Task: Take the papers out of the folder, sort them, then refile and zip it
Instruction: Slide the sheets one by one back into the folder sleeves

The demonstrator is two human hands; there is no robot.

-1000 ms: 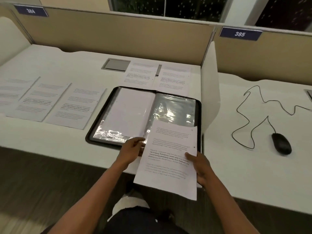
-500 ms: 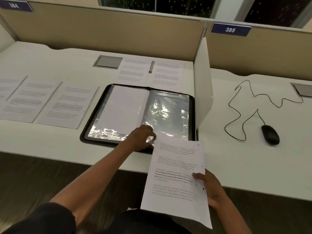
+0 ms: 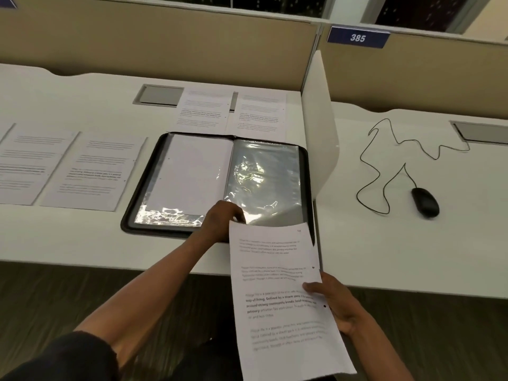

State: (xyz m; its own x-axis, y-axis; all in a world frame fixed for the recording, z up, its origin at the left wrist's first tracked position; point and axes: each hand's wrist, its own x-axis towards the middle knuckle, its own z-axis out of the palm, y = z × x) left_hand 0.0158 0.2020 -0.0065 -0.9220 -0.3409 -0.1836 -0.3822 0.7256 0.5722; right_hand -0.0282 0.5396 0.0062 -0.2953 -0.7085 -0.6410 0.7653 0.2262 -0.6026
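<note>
A black zip folder (image 3: 129, 224) lies open on the white desk, with clear plastic sleeves inside. Its left sleeve holds a blank-looking white sheet (image 3: 192, 171); the right sleeve (image 3: 266, 177) looks empty and shiny. My left hand (image 3: 222, 215) rests at the bottom of the right sleeve near the spine, fingers curled on the plastic edge. My right hand (image 3: 332, 303) pinches the right edge of a printed sheet (image 3: 283, 298), held in front of the desk below the folder. Two printed sheets (image 3: 203, 111) (image 3: 261, 114) lie behind the folder, and others (image 3: 93, 171) (image 3: 27, 166) lie to its left.
A white divider panel (image 3: 319, 119) stands just right of the folder. Beyond it a black mouse (image 3: 424, 206) with a tangled cable (image 3: 384, 160) lies on the neighbouring desk. Grey cable hatches (image 3: 159, 94) (image 3: 481, 132) sit near the beige partition.
My right hand has drawn the printed sheet down and toward me, off the folder. My left hand slid right from the folder's front edge onto the bottom of the right sleeve.
</note>
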